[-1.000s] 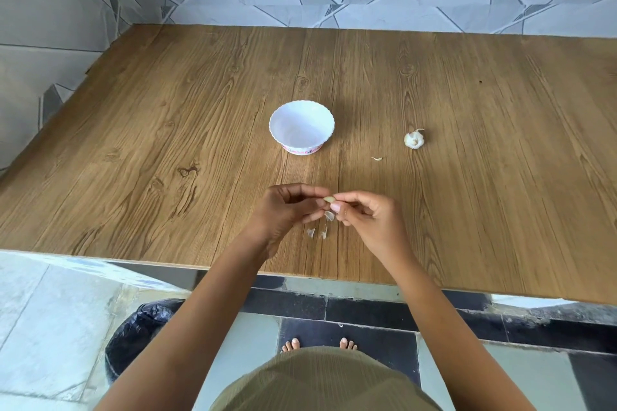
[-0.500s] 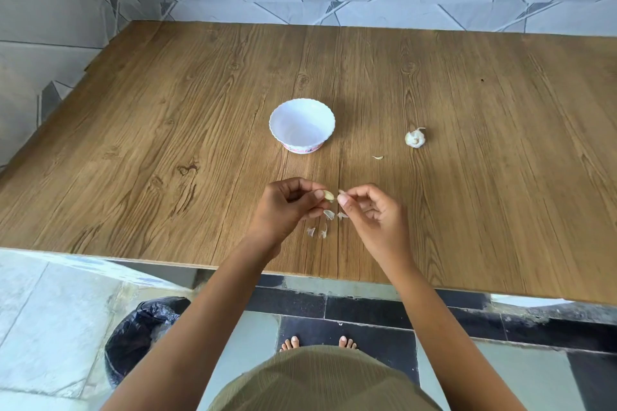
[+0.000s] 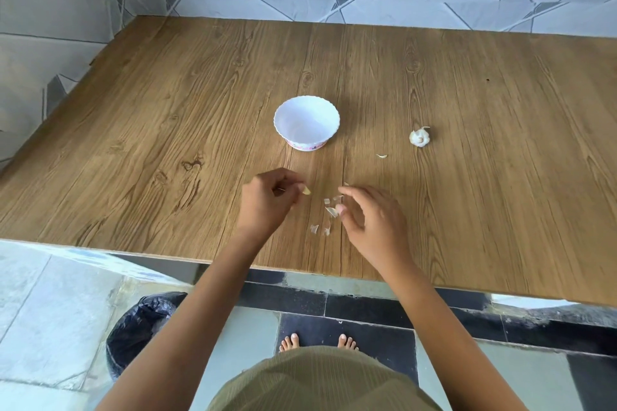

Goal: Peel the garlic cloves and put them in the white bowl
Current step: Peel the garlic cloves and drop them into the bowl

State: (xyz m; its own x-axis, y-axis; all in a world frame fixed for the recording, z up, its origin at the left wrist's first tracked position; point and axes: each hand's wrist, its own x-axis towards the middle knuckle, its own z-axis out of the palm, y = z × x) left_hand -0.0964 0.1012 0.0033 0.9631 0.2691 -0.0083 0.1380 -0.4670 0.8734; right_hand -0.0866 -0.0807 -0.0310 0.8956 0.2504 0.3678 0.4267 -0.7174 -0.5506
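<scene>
Left hand (image 3: 267,202) is over the worktop (image 3: 167,143) near its front edge, fingers curled, thumb & forefinger pinching a garlic clove (image 3: 306,190) at the tips. The clove looks pale yellow, i.e. mostly bare of skin. Right hand (image 3: 375,222) is near it but apart from the clove, fingers loosely spread & gripping nothing.

Peel scraps (image 3: 331,211) lie on the wood btwn the two hands. One is right at the right thumb tip; can't tell if it touches. Two more sit nearer the front edge.

White bowl (image 3: 277,120) stands upright behind the hands, approx. mid-worktop, w/ a pink pattern round its foot. Garlic bulb (image 3: 419,137) lies to the right of the bowl, well apart from it, w/ a lone peel sliver (image 3: 381,155) just in front. On the floor, lower left, is a bin (image 3: 140,327) w/ a black liner.
</scene>
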